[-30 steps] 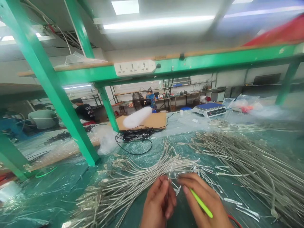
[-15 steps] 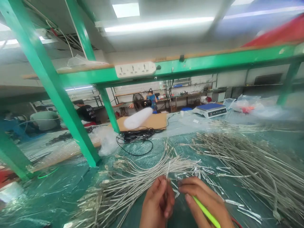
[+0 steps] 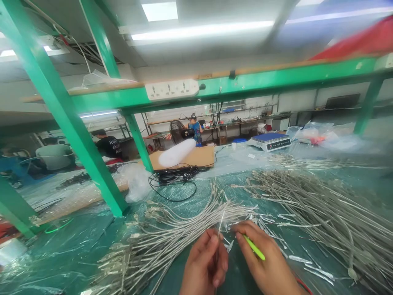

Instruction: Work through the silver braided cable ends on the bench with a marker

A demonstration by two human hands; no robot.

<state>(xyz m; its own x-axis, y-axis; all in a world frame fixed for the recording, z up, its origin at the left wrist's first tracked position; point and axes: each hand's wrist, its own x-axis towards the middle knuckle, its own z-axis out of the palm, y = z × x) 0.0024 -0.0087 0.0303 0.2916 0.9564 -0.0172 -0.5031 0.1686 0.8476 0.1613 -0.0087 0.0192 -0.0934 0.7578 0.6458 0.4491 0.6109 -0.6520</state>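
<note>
My left hand (image 3: 203,259) is closed at the bottom middle. Between its thumb and fingers stands a thin silvery cable (image 3: 221,221), its end pointing up. Just to the right, my right hand (image 3: 266,255) is wrapped round a slim tool with a lime-green handle (image 3: 254,247); its working tip is hidden by the fingers. The fingertips of the two hands are close but apart. Behind and left of them lies a fanned bundle of grey cables (image 3: 181,227) with connectors at the ends. Torn silvery foil scraps (image 3: 299,259) are scattered to the right.
A larger heap of grey cables (image 3: 319,205) covers the right side. Farther back are a coiled black cable (image 3: 175,175), a white roll (image 3: 177,152) and a digital scale (image 3: 270,141). Green frame posts (image 3: 82,143) rise on the left. Other people (image 3: 107,144) sit in the background.
The right hand has turned and shifted slightly, so the lime-green handle now shows shorter and higher. The cable end in my left hand leans a little more to the right.
</note>
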